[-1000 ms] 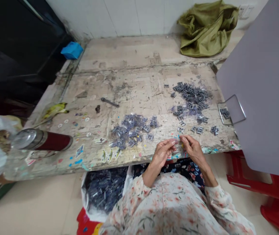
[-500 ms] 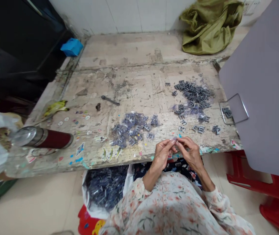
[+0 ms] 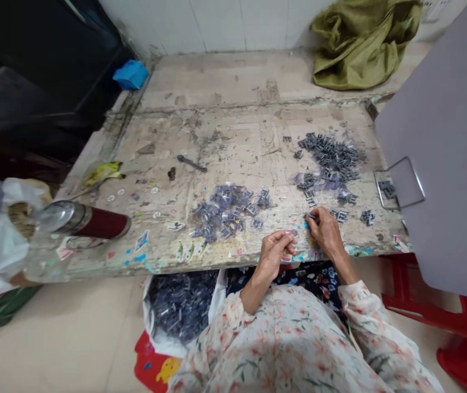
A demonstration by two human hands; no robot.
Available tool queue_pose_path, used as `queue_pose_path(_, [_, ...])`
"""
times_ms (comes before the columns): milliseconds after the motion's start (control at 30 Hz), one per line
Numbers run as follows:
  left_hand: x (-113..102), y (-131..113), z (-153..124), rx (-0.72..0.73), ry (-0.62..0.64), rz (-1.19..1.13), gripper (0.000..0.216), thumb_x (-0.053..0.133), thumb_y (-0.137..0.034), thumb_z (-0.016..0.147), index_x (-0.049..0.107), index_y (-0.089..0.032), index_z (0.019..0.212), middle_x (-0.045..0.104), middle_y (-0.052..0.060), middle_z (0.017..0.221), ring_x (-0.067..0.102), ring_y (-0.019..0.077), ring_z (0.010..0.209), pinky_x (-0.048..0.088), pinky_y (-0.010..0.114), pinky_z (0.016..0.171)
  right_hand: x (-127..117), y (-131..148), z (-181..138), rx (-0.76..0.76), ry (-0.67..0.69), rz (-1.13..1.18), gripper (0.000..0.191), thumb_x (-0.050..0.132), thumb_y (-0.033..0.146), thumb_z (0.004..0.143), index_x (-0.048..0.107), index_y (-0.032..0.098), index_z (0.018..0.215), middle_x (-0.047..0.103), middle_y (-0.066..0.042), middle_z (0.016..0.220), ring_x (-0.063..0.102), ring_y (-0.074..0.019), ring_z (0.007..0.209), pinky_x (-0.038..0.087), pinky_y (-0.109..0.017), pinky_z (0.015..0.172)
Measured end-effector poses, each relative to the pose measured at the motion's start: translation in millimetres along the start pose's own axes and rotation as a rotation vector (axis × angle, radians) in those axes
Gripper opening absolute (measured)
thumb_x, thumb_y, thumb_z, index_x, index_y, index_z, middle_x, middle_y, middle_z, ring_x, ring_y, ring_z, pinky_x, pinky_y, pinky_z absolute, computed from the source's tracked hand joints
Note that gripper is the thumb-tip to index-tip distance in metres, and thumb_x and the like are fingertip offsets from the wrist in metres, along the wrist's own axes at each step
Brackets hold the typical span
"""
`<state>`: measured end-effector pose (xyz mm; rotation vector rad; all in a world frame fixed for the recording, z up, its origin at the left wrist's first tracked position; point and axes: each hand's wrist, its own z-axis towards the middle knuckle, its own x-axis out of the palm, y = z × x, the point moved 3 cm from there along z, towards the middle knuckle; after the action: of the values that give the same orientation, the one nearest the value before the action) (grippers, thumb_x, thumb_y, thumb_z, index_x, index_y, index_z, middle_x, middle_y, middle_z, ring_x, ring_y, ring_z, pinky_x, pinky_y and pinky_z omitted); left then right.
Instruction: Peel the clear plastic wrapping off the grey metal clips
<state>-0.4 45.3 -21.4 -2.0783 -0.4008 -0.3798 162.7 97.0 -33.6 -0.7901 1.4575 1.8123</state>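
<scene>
My left hand (image 3: 275,250) is closed in a pinch on a small clear plastic bag (image 3: 293,233), just above the table's front edge. To its right, my right hand (image 3: 325,230) has its thumb and fingers closed on a small grey plastic part (image 3: 310,216) at the table surface. Beyond that hand lies a pile of loose grey plastic parts (image 3: 331,155), with some clear bags (image 3: 331,181) at its near side. On the left of my hands is a heap of bagged grey parts (image 3: 229,210).
A maroon flask (image 3: 100,222) lies on the left of the worn table (image 3: 233,125). A dark rod (image 3: 191,163) and a banana peel (image 3: 105,172) are farther back. Below the front edge stands a white sack (image 3: 155,322) of bagged parts. A grey board (image 3: 442,153) borders the right.
My right hand has moved away from my left, to the right, and has taken hold of a grey part on the table. My left hand keeps the bag. The camera view has shifted slightly.
</scene>
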Motion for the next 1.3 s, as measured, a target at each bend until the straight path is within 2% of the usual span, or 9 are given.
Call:
queue_pose_path(167, [2,-5,-1,-0.083,0.04,-0.086,0.026,0.081,-0.034,0.062,0.068,-0.012,0.068,0.064,0.001,0.061,0.052,0.0062,0.045,0.045,0.02,0.048,-9,4,-13,-0.03,0.014,0.072,0.02,0.049,0.021,0.091,0.066,0.016,0.1,0.066,-0.01,0.093,0.061,-0.0226,0.088,0.048,-0.036,0.082])
queue_pose_path(300, [5,-13,-4,-0.139,0.093,-0.125,0.024,0.082,-0.032,0.061,0.068,-0.014,0.069,0.064,0.001,0.063,0.052,0.0074,0.046,0.044,0.021,0.045,-29,21,-28,0.03,-0.059,0.343,0.015,0.057,0.024,0.09,0.069,0.018,0.097,0.068,-0.008,0.097,0.065,-0.0203,0.091,0.055,-0.031,0.072])
queue_pose_path(367, [7,-18,-7,-0.133,0.098,-0.123,0.024,0.081,-0.033,0.062,0.068,-0.014,0.069,0.065,0.001,0.064,0.053,0.0076,0.046,0.043,0.02,0.045,-41,34,-38,-0.009,-0.101,0.389,0.016,0.058,0.022,0.091,0.069,0.02,0.102,0.068,-0.008,0.102,0.065,-0.0195,0.096,0.056,-0.028,0.07])
queue_pose_path(500, [12,-23,-14,-0.055,0.086,-0.072,0.024,0.077,-0.034,0.068,0.067,-0.013,0.07,0.061,-0.001,0.056,0.053,0.0071,0.046,0.044,0.019,0.049,-51,62,-57,-0.279,-0.161,0.239,0.03,0.056,0.009,0.091,0.065,0.022,0.116,0.065,-0.01,0.11,0.064,-0.0186,0.102,0.056,-0.034,0.087])
queue_pose_path(600, [13,-23,-18,0.014,0.071,-0.005,0.024,0.073,-0.036,0.073,0.066,-0.013,0.073,0.059,-0.002,0.051,0.054,0.0079,0.047,0.043,0.018,0.05,-49,70,-65,-0.401,-0.197,0.137,0.041,0.055,0.005,0.09,0.059,0.022,0.127,0.062,-0.013,0.114,0.064,-0.0197,0.105,0.057,-0.034,0.088])
queue_pose_path(767, [9,-22,-20,0.069,0.066,0.1,0.026,0.07,-0.04,0.078,0.068,-0.014,0.078,0.061,-0.001,0.054,0.053,0.0079,0.049,0.043,0.018,0.053,-49,73,-67,-0.468,-0.156,0.055,0.054,0.054,0.002,0.089,0.049,0.022,0.139,0.061,-0.015,0.117,0.062,-0.0224,0.111,0.058,-0.034,0.087])
queue_pose_path(900, [8,-22,-21,0.077,0.089,0.096,0.027,0.069,-0.04,0.079,0.068,-0.013,0.079,0.059,-0.001,0.054,0.052,0.0072,0.049,0.04,0.018,0.052,-49,78,-68,-0.534,-0.123,0.049,0.062,0.052,-0.001,0.088,0.041,0.02,0.145,0.059,-0.018,0.12,0.062,-0.0229,0.112,0.059,-0.033,0.087])
queue_pose_path(1067, [9,-20,-23,0.103,0.088,0.112,0.028,0.069,-0.041,0.081,0.07,-0.014,0.083,0.059,-0.001,0.055,0.051,0.0064,0.049,0.038,0.017,0.052,-49,79,-72,-0.517,-0.178,-0.027,0.062,0.052,-0.001,0.088,0.041,0.019,0.146,0.061,-0.019,0.116,0.064,-0.0241,0.107,0.06,-0.034,0.085])
queue_pose_path(1300, [13,-22,-25,0.129,0.073,0.093,0.031,0.069,-0.044,0.08,0.069,-0.014,0.082,0.06,-0.001,0.057,0.054,0.0077,0.051,0.04,0.018,0.053,-48,78,-74,-0.51,-0.157,-0.036,0.064,0.053,-0.003,0.087,0.04,0.018,0.146,0.061,-0.019,0.116,0.063,-0.025,0.108,0.06,-0.035,0.086])
